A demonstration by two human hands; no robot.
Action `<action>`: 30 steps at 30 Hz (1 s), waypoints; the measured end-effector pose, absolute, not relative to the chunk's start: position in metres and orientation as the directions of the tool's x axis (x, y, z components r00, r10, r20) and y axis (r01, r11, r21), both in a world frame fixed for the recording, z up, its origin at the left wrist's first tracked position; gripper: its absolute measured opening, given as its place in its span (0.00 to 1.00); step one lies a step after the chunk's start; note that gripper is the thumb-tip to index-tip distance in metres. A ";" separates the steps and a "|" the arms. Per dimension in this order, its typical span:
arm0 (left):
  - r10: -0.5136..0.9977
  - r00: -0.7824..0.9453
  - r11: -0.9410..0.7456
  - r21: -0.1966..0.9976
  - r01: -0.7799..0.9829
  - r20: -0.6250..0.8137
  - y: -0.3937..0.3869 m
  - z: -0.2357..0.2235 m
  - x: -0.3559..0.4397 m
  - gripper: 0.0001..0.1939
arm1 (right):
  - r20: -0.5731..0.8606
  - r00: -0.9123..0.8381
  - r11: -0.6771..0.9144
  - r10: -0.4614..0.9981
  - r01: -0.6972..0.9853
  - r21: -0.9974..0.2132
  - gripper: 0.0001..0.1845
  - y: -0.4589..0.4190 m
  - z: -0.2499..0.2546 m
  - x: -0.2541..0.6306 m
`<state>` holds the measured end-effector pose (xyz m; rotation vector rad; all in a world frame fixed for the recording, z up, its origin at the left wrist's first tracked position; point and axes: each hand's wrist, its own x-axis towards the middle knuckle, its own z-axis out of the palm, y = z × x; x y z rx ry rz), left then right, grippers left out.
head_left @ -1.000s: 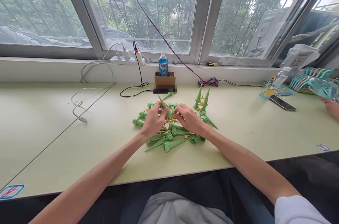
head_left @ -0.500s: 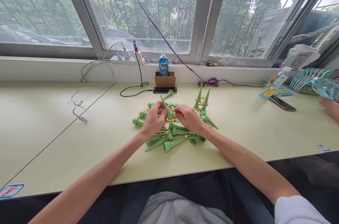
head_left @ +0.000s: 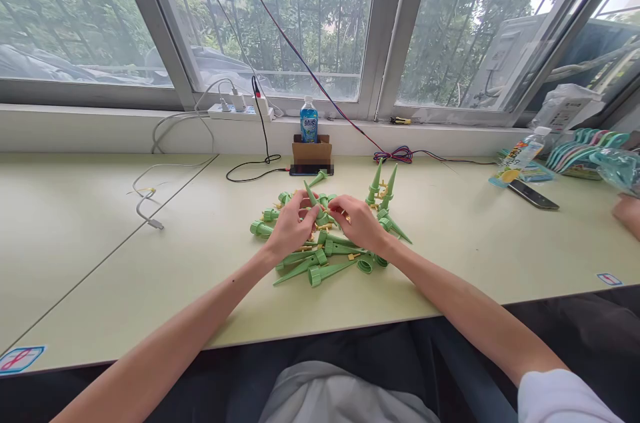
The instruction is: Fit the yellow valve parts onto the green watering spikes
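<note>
My left hand [head_left: 294,223] is closed round a green plastic watering spike [head_left: 311,194], its tip pointing up and away. Close against it, my right hand [head_left: 361,223] pinches at the spike's wide end; a small yellow valve [head_left: 327,211] shows between its fingertips, partly hidden. Beneath and around both hands lies a loose pile of green spikes [head_left: 336,271] with yellow valves among them. To the right of my right hand, two spikes [head_left: 375,184] stand upright with yellow valves beside them. A round green cap [head_left: 365,266] lies near my right wrist.
Behind the pile a phone [head_left: 311,170] leans by a small cardboard box [head_left: 312,151] and a blue bottle [head_left: 309,120]. Cables [head_left: 395,154] run along the back. At right are another phone [head_left: 533,194], a clear bottle [head_left: 525,150], hangers [head_left: 583,150] and another person's hand [head_left: 627,213].
My hands stay nearly in place, with only slight finger movement at the held spike. At the far right the other person's hand has shifted slightly to the right.
</note>
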<state>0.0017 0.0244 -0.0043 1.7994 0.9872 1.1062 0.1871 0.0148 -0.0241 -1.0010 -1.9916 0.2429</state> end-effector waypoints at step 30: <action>0.840 0.354 -0.526 0.781 0.338 0.413 0.026 -0.012 0.000 0.11 | 0.640 -0.325 0.693 0.696 0.539 -0.479 0.06 0.014 -0.025 0.187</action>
